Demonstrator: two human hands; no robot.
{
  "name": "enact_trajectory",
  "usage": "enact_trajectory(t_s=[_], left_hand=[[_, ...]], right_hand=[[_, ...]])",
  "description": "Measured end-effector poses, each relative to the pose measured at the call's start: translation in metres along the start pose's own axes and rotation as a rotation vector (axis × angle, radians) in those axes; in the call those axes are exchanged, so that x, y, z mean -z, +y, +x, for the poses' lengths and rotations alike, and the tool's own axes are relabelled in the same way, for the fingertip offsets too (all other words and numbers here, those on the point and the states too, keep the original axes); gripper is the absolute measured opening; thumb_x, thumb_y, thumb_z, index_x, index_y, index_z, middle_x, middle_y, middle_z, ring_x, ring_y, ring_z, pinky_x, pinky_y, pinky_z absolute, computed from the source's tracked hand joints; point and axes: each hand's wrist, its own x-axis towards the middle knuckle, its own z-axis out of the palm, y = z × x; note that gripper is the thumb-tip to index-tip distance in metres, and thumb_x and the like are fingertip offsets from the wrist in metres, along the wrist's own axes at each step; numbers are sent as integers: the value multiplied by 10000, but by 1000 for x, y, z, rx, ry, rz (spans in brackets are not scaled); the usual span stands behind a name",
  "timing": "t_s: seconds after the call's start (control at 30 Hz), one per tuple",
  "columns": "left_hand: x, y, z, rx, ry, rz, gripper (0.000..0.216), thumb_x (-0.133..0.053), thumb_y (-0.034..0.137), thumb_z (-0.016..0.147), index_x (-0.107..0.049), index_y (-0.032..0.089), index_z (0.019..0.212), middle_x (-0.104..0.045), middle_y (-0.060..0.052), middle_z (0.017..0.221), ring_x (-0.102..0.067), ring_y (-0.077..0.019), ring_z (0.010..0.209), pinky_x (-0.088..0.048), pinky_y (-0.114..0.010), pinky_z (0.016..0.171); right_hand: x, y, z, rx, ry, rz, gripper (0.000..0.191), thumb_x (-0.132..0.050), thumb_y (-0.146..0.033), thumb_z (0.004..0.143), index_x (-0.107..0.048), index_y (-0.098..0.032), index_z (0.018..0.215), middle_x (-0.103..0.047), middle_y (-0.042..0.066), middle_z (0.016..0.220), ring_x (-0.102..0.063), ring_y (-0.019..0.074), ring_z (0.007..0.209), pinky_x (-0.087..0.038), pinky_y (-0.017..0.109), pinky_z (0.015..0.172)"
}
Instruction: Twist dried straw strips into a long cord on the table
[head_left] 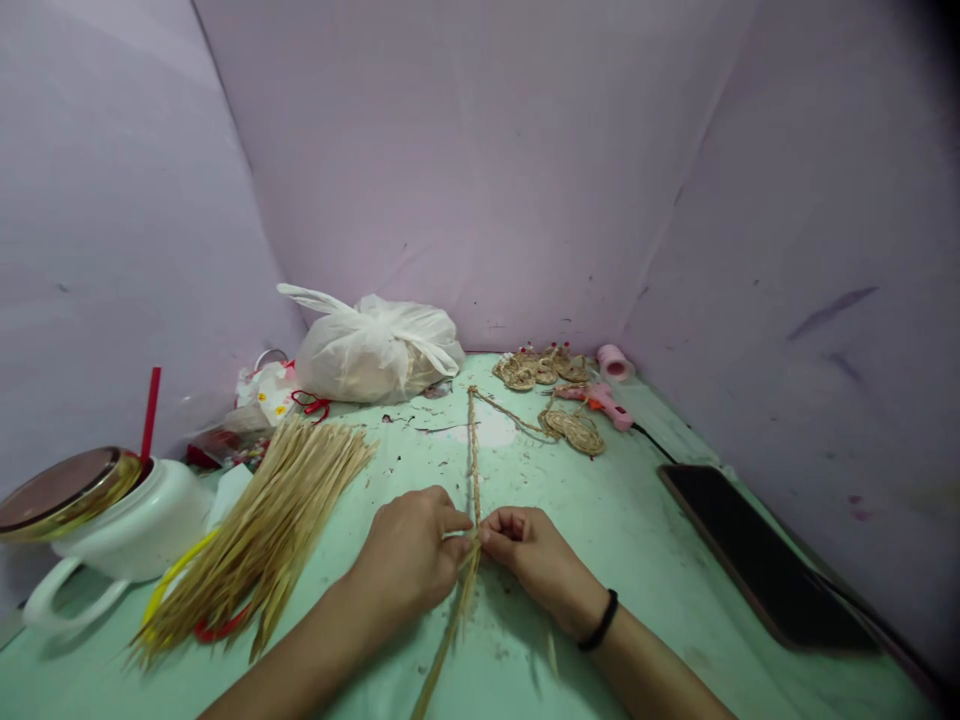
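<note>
A thin straw braid [474, 450] runs from the far part of the table straight toward me, its loose strands fanning out at the near end. Both hands meet at that end. My left hand [414, 545] pinches the strands from the left side. From the right, my right hand [529, 555], with a black band at the wrist, grips the braid between thumb and fingers. At its far end the braid bends and trails right to a coiled bundle of braid [576, 432]. Loose strand tails hang below my fingers.
Left lie a bundle of dry straw strips [259, 530] and a white teapot-shaped pot [139, 525]. Behind are a tied plastic bag [379, 350] and woven straw pieces [536, 368]. A pink glue gun [604, 403], pink roll [615, 363] and black phone [757, 555] are right. Walls enclose three sides.
</note>
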Motion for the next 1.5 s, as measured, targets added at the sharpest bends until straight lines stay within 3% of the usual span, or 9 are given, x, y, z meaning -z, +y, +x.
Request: enact_trajectory(t_s=[0.13, 0.27, 0.47, 0.63, 0.77, 1.0, 1.13, 1.33, 1.5], left_hand=[[-6, 5, -3, 37, 2, 206, 242, -448, 285, 730, -638, 201, 605, -583, -52, 716, -501, -148, 625, -249, -257, 559], [-14, -1, 2, 36, 10, 146, 234, -446, 246, 703, -606, 179, 547, -573, -46, 658, -486, -138, 614, -243, -246, 550], [-21, -10, 14, 129, -52, -243, 166, -449, 201, 603, -576, 134, 521, -426, 16, 458, -378, -92, 488, -240, -213, 473], [-16, -10, 25, 339, -210, -615, 34, -484, 146, 490, -491, 135, 459, -317, 61, 363, -257, -55, 387, -168, -203, 379], [-14, -9, 26, 517, -324, -862, 90, -498, 147, 488, -441, 145, 419, -321, 54, 294, -230, -43, 290, -117, -189, 318], [-15, -1, 19, 512, -315, -1022, 93, -587, 151, 504, -531, 86, 469, -518, -36, 417, -455, -94, 337, -344, -195, 328], [-15, 1, 20, 502, -281, -929, 113, -603, 158, 510, -511, 103, 472, -513, -16, 400, -412, -72, 303, -278, -174, 296], [-22, 1, 18, 482, -210, -807, 149, -586, 218, 598, -447, 169, 581, -371, 67, 269, -255, -54, 226, -141, -163, 271], [-25, 4, 15, 444, -84, -851, 223, -605, 183, 590, -423, 179, 719, -383, 113, 338, -282, -49, 238, -164, -152, 267]], right_hand=[[0, 1, 1, -3, 4, -17, 217, -581, -334, 591, -486, -142, 560, -407, -49, 480, -296, 52, 447, -202, 212, 447], [0, 0, 0, 0, -5, -10, 205, -571, -323, 595, -482, -141, 562, -411, -46, 489, -307, 52, 456, -209, 212, 453], [0, -2, -1, 8, -1, -31, 189, -564, -302, 600, -472, -145, 552, -392, -50, 477, -293, 51, 450, -202, 208, 443], [0, 2, 1, 25, 9, -87, 163, -560, -287, 601, -486, -144, 573, -428, -37, 501, -331, 64, 468, -231, 209, 451], [-1, 4, 3, 40, 41, -86, 144, -566, -269, 590, -491, -150, 561, -449, -33, 495, -347, 68, 468, -242, 206, 451], [0, -4, 1, -10, -9, 65, 129, -564, -239, 570, -496, -136, 534, -492, -24, 482, -373, 56, 455, -262, 208, 475], [1, -10, -2, -55, -7, 75, 106, -564, -213, 556, -504, -128, 533, -461, -41, 451, -322, 36, 418, -211, 199, 438], [3, -14, -4, -114, -9, 66, 99, -582, -198, 538, -505, -136, 540, -371, -77, 388, -254, 26, 363, -138, 206, 392], [4, -15, -4, -112, -14, 130, 107, -593, -191, 534, -506, -133, 555, -388, -79, 401, -259, 19, 354, -145, 198, 383]])
